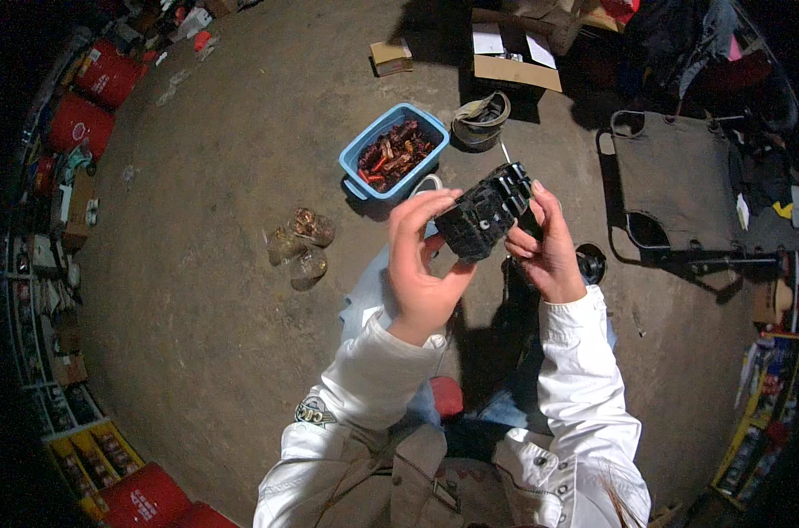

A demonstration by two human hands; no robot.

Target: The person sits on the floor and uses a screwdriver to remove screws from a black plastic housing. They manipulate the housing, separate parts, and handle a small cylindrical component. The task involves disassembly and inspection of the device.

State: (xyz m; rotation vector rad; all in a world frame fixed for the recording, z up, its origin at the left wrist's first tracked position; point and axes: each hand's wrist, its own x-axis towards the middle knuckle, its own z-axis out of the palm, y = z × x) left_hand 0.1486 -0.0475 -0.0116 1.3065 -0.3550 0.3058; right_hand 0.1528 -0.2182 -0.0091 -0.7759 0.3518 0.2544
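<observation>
A black plastic electrical block, which looks like a contactor with ridged terminal slots along one end, is held up over my lap and tilted. My left hand grips its left end, with fingers over the top and the thumb beneath. At the right end, the thumb and bent fingers of my right hand close on the block's edge. A thin pale rod sticks up beyond the slots; I cannot make out what it belongs to. Past my hands, a blue plastic tub holds reddish-brown scrap pieces.
A dark bucket stands beside the tub. Several clear bundles lie on the floor to the left. Farther off are a small cardboard box and an open carton. A folding chair stands right; red drums line the left.
</observation>
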